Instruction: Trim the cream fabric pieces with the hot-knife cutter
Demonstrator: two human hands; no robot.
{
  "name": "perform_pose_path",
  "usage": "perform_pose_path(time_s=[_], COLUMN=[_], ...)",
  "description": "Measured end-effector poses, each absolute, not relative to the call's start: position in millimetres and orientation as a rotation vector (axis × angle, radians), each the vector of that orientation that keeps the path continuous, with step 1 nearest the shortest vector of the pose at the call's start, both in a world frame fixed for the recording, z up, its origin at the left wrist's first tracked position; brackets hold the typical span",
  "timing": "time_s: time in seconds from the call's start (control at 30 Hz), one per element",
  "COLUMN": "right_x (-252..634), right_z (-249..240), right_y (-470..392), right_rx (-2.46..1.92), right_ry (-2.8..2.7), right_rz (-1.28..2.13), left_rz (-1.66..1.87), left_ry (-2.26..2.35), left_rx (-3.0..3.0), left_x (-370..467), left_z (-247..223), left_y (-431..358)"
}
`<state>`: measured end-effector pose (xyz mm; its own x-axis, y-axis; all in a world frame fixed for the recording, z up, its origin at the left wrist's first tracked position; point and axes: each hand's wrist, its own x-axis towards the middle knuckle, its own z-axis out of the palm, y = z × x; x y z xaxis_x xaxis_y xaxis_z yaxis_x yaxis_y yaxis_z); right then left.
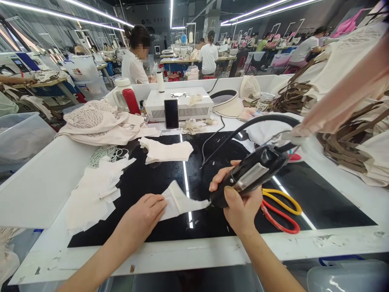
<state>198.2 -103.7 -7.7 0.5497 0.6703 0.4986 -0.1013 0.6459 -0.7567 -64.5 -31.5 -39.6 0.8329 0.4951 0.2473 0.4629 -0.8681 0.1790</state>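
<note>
Right hand (243,209) has its grip clamped round that black tool (249,174), left hand (148,213) sits on white cloth (179,200), can't tell if pinching.

Smartphone (172,114): dark-screened, standing upright
Thread cone (160,82): white, upright, behind the phone and to its left
Red bottle (131,101): tilted, just beside a cream jug (118,97)
Sun visor (232,107): pale, curved brim, right of the phone
Glass jar (265,102): lidded, beyond the visor
Brown straps (340,148): heaped at far right among cream fabric
Co-workers: one in white at left (130,67), another with back turned (208,58)
Ceiling: lit tube lights (172,12)
</note>
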Motion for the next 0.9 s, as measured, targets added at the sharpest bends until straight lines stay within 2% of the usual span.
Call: perform_pose_path(time_s=[0.13,0.3,0.43,0.57,0.7,0.9], right_x=[202.0,197.3,193.0,189.3,185.3,179.4], right_z=[-4.0,-4.3,-4.9,-5.0,-5.2,-2.9], right_y=[-98.2,-96.3,-90.9,-80.4,-71.0,-62.8], right_rx=[-0.744,-0.727,-0.712,-0.711,-0.733,-0.762], right_ry=[-0.854,-0.86,-0.859,-0.849,-0.833,-0.825], right_rz=[0.499,0.516,0.523,0.531,0.532,0.565], left_rz=[0.063,-0.209,-0.045,0.239,0.134,-0.069], left_ry=[0.901,0.976,0.961,0.654,0.596,0.633], left_rx=[2.688,2.508,2.679,2.679,2.606,2.566], left_x=[-52.9,-35.8,-20.9,-8.5,-3.7,-5.7], left_z=[-24.2,7.8,12.2,-8.5,-24.7,-19.8], left_y=[-59.5,-66.7,-39.2,-4.9,9.7,7.1])
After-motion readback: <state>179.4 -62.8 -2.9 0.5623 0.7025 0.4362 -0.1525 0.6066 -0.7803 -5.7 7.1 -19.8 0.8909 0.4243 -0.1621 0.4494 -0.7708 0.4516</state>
